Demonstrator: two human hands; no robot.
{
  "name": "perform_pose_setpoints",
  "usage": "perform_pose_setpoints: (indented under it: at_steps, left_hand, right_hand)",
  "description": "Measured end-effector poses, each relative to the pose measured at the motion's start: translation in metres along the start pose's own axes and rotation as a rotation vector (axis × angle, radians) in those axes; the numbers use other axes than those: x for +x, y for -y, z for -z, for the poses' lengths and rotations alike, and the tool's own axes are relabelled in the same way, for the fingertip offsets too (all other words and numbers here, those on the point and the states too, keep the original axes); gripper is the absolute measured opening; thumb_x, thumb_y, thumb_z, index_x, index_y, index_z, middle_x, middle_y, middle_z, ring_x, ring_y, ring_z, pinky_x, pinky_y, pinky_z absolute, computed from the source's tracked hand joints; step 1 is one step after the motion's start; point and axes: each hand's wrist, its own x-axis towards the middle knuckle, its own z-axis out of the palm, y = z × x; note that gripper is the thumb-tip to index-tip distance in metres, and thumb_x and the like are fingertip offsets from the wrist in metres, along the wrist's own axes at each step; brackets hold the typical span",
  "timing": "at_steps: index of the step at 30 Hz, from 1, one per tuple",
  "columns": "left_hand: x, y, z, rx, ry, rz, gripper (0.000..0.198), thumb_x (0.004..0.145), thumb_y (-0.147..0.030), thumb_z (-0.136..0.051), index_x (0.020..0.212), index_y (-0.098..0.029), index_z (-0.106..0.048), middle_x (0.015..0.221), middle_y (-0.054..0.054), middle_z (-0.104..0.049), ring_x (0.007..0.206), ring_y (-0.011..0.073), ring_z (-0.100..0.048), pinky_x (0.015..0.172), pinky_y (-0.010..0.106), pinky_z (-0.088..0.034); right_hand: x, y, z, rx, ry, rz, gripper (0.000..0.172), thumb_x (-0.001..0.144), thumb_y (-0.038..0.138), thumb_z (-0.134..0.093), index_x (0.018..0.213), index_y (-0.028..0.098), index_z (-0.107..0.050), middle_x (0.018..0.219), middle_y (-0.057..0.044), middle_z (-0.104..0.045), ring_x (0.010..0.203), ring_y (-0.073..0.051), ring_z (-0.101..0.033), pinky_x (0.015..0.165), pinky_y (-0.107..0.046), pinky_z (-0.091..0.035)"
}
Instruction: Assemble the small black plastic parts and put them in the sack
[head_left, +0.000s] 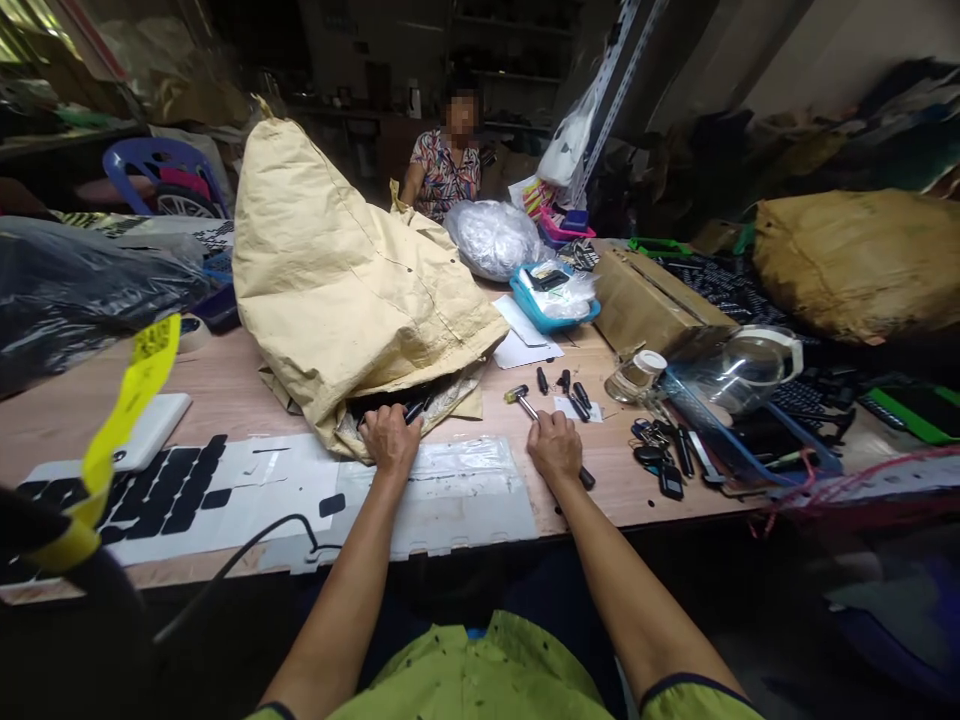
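Observation:
A large cream sack lies on the table with its mouth toward me, and dark contents show inside. My left hand is at that mouth, fingers curled; a small black part sticks out beside the thumb. How the fingers grip it is partly hidden. My right hand is closed around the handle of a small hammer, which rests on the tabletop with its head pointing away to the left. Several black plastic pieces lie just beyond the hammer, some on a scrap of white paper.
Keys, a glass jar and a blue tray stand on the right. Behind are a cardboard box and a blue basket. Black stickers lie at left near a yellow tag. A person sits across.

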Motion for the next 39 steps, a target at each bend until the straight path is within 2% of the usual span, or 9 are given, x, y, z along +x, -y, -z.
perform_pose_setpoints:
  at_steps: [7,11,13,15,17,19,22,39]
  left_hand:
    - [-0.004,0.002,0.004,-0.025,0.014,-0.034,0.012,0.083,-0.028,-0.062,0.088,-0.020,-0.070,0.097,0.012,-0.067,0.102,0.0351,-0.051,0.086,0.047,-0.038]
    - [-0.025,-0.004,0.013,-0.151,-0.029,-0.159,0.013,0.084,-0.028,-0.060,0.092,-0.022,-0.069,0.097,0.010,-0.066,0.100,0.0319,-0.052,0.087,0.045,-0.040]
    - [-0.039,-0.009,0.011,-0.249,0.074,-0.304,0.011,0.083,-0.024,-0.061,0.092,-0.023,-0.068,0.096,0.008,-0.066,0.097,0.0285,-0.053,0.086,0.041,-0.042]
    - [-0.051,-0.014,0.004,-0.335,0.243,-0.436,0.010,0.080,-0.020,-0.063,0.089,-0.023,-0.067,0.092,0.005,-0.066,0.093,0.0255,-0.055,0.084,0.038,-0.044]
    - [-0.058,-0.017,-0.005,-0.369,0.364,-0.486,0.009,0.078,-0.018,-0.065,0.085,-0.023,-0.066,0.089,0.004,-0.065,0.091,0.0243,-0.055,0.082,0.037,-0.045]
    - [-0.060,-0.017,-0.014,-0.364,0.402,-0.478,0.009,0.076,-0.017,-0.066,0.083,-0.022,-0.066,0.088,0.004,-0.065,0.090,0.0240,-0.055,0.082,0.037,-0.045]
    - [-0.057,-0.016,-0.020,-0.366,0.392,-0.460,0.009,0.075,-0.016,-0.067,0.082,-0.022,-0.066,0.087,0.004,-0.064,0.089,0.0234,-0.055,0.082,0.037,-0.044]
    - [-0.053,-0.012,-0.021,-0.409,0.371,-0.382,0.025,0.068,-0.018,-0.078,0.091,-0.022,-0.071,0.092,0.003,-0.063,0.096,0.0224,-0.057,0.089,0.035,-0.046]
  right_hand:
    - [-0.004,0.000,0.001,-0.027,0.007,-0.009,0.019,0.089,0.021,-0.049,0.099,0.020,-0.066,0.091,-0.007,-0.055,0.087,-0.020,-0.046,0.069,-0.030,-0.030]
    - [-0.005,0.001,0.004,-0.034,0.017,-0.017,0.019,0.090,0.021,-0.049,0.098,0.021,-0.066,0.091,-0.007,-0.055,0.087,-0.020,-0.046,0.069,-0.029,-0.031]
    - [-0.005,0.001,0.006,-0.034,0.027,-0.015,0.019,0.090,0.021,-0.049,0.097,0.020,-0.066,0.091,-0.007,-0.056,0.087,-0.020,-0.046,0.069,-0.029,-0.031]
    - [-0.004,0.002,0.008,-0.032,0.033,-0.014,0.019,0.090,0.020,-0.049,0.098,0.020,-0.066,0.092,-0.007,-0.057,0.087,-0.020,-0.047,0.069,-0.029,-0.031]
    - [-0.003,0.003,0.008,-0.030,0.035,-0.014,0.019,0.090,0.020,-0.049,0.098,0.020,-0.066,0.092,-0.007,-0.057,0.087,-0.020,-0.048,0.069,-0.029,-0.031]
    - [-0.003,0.003,0.007,-0.028,0.031,-0.015,0.019,0.091,0.021,-0.049,0.099,0.020,-0.066,0.092,-0.007,-0.057,0.088,-0.020,-0.048,0.069,-0.029,-0.032]
    - [-0.002,0.002,0.004,-0.020,0.016,-0.001,0.018,0.091,0.021,-0.049,0.098,0.019,-0.066,0.091,-0.007,-0.056,0.088,-0.020,-0.047,0.069,-0.030,-0.032]
    - [-0.005,0.003,0.011,0.033,0.057,0.029,0.025,0.094,0.025,-0.042,0.100,0.017,-0.065,0.095,-0.011,-0.054,0.089,-0.023,-0.046,0.068,-0.032,-0.030]
